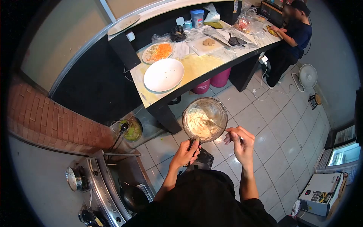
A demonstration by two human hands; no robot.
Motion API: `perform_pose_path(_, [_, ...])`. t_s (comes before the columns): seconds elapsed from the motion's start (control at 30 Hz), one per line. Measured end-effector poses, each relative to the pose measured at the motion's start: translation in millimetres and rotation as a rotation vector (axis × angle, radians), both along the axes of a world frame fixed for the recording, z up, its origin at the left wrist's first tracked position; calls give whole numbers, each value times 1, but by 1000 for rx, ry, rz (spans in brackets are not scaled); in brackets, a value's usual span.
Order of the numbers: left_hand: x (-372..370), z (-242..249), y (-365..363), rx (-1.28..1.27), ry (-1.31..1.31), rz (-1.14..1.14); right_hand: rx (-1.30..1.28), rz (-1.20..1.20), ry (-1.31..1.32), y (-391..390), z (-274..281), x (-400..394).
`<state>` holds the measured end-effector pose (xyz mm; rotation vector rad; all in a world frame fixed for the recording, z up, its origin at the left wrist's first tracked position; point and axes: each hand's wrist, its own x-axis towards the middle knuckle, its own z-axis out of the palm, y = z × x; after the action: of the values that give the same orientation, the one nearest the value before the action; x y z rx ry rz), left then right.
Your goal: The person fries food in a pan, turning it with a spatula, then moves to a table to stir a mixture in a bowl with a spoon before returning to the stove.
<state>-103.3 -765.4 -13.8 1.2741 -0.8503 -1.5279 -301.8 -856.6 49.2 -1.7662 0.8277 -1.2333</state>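
My left hand (186,154) is closed around the handle of a shiny round pan (223,109), held in front of me above the floor. Inside lies a pale, thick, lumpy mixture (200,123). Between the closed fingers of my right hand (242,142) is a thin metal utensil (218,125); its far end dips into the mixture, so its head is hidden. Beyond the pan, a large white oval plate (163,75) with a few specks sits on the counter. Behind it, another plate (145,57) carries orange and pale chopped food (160,52).
Along the counter (196,64) are a white cutting board (196,47) with brown pieces, a knife (217,39), and a blue-lidded container (197,19). Another person (293,38) works at its far right end. A fan (307,75) with a cord stands on the floor; a stove (102,185) is at left.
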Motion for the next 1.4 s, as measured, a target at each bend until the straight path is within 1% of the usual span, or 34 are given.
perform_pose_path(0.13, [2, 1, 3, -18, 11, 9, -53, 4, 19, 1, 2, -1])
perform_pose_path(0.2, [2, 2, 5, -28, 8, 18, -72, -18, -13, 3, 3, -3])
perform_pose_path(0.33, [1, 3, 12, -32, -31, 45, -54, -13, -46, 11, 10, -7])
perform_pose_path(0.43, [0, 0, 20, -29, -7, 60, -35, 8, -67, 19, 11, -9])
perform_pose_path(0.5, [-2, 0, 26, -39, -13, 64, -20, 76, -16, 25, 9, -11])
perform_pose_path(0.67, [-10, -1, 39, -39, -15, 54, -41, 89, 57, 36, -4, -11])
perform_pose_path(0.83, [-20, -1, 54, -26, -6, 68, -44, 65, 2, 46, -10, -15])
perform_pose_path(1.07, [-29, -8, 64, -47, 52, 58, -99, 37, -100, 66, 11, -37])
perform_pose_path(1.13, [-33, -6, 66, -35, 59, 54, -116, 108, -14, 72, 13, -45])
perform_pose_path(1.23, [-39, -6, 69, -47, 60, 35, -115, 128, 64, 78, -1, -48])
perform_pose_path(1.37, [-47, -2, 74, -47, 63, 1, -145, 103, 102, 84, -13, -48])
perform_pose_path(1.4, [-48, -3, 76, -44, 59, -4, -107, 87, 95, 87, -14, -48])
